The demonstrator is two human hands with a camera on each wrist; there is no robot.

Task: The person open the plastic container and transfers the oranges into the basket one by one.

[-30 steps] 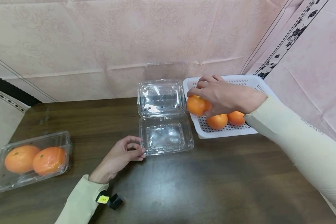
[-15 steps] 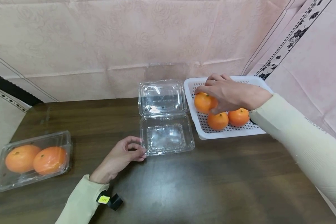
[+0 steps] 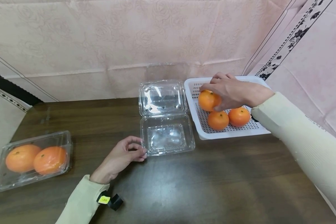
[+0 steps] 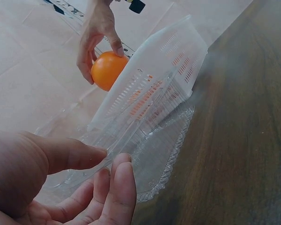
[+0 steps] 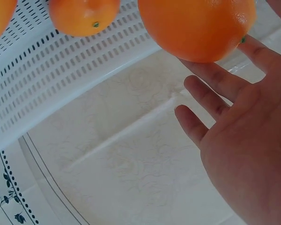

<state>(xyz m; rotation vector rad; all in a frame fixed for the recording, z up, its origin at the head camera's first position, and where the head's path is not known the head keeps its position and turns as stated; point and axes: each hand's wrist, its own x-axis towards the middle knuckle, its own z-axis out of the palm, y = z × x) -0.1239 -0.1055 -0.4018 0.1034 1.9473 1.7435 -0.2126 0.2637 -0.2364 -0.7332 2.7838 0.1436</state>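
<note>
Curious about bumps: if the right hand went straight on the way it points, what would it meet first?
Probably the white basket's left rim, with the orange leading. Height is unclear; if the right hand passed above, the clear container's lid comes next.

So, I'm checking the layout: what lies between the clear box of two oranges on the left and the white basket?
In the head view, left to right: bare tabletop, the left hand, then the open clear container whose edge it holds.
</note>
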